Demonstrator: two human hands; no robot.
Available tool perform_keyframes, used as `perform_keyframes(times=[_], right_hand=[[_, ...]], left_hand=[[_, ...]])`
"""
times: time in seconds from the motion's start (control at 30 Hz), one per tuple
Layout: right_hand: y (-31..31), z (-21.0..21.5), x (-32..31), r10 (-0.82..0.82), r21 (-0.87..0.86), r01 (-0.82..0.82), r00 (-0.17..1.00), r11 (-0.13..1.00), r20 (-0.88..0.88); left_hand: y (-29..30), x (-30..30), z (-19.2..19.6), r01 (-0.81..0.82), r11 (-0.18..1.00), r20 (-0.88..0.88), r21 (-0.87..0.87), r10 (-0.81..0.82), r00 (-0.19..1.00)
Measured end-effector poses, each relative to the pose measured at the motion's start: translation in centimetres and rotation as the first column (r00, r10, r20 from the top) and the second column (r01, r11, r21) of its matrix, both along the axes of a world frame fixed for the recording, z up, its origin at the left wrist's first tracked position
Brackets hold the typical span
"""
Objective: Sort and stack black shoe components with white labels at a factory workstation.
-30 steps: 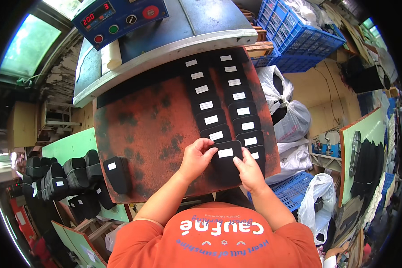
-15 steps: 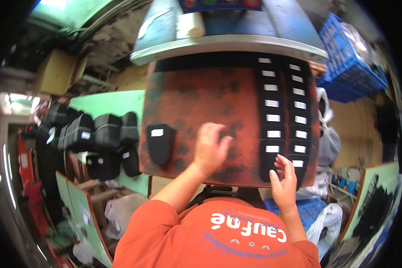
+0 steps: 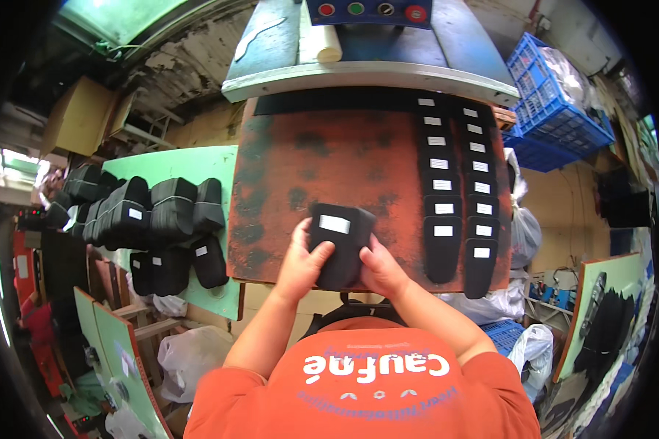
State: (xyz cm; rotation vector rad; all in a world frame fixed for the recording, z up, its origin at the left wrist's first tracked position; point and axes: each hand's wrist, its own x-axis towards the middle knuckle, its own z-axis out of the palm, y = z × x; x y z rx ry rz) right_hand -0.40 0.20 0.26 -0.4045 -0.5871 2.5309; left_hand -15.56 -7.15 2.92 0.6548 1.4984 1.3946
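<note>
A stack of black insole-shaped pieces [image 3: 338, 241] with a white label on top is held between both my hands over the near edge of the rust-red work plate [image 3: 322, 161]. My left hand [image 3: 302, 257] grips its left side. My right hand [image 3: 379, 265] grips its right side. Two rows of black labelled pieces [image 3: 458, 197] lie overlapping along the right side of the plate.
Bundles of black pieces [image 3: 146, 212] sit on a green table [image 3: 176, 168] to the left. A press machine with a button panel [image 3: 370, 11] stands at the far end. Blue crates [image 3: 556, 110] and plastic bags [image 3: 523, 227] are on the right.
My view swung left and back. My left hand picked a stack from the left of the plate and brought it to the near middle, where my right hand joined it.
</note>
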Motion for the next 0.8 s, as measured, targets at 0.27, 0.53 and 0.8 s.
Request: perform_keyframes(times=[0.27, 0.53, 0.8], right_hand=[[0.0, 0.4, 6.2, -0.077, -0.136, 0.076, 0.997, 0.988, 0.001], [-3.0, 0.1, 16.2, -0.322, -0.196, 0.325, 0.945, 0.925, 0.049], [-4.6, -1.6, 27.4, -0.587, -0.233, 0.628, 0.777, 0.742, 0.225]], left_hand=[[1.3, 6.2, 2.5, 0.165, 0.969, -0.926, 0.185, 0.115, 0.360], [3.4, 13.9, 0.3, 0.339, 0.890, -0.695, 0.304, -0.036, 0.718], [5.4, 16.2, -3.3, 0.231, 0.954, 0.005, -0.190, -0.234, 0.972]])
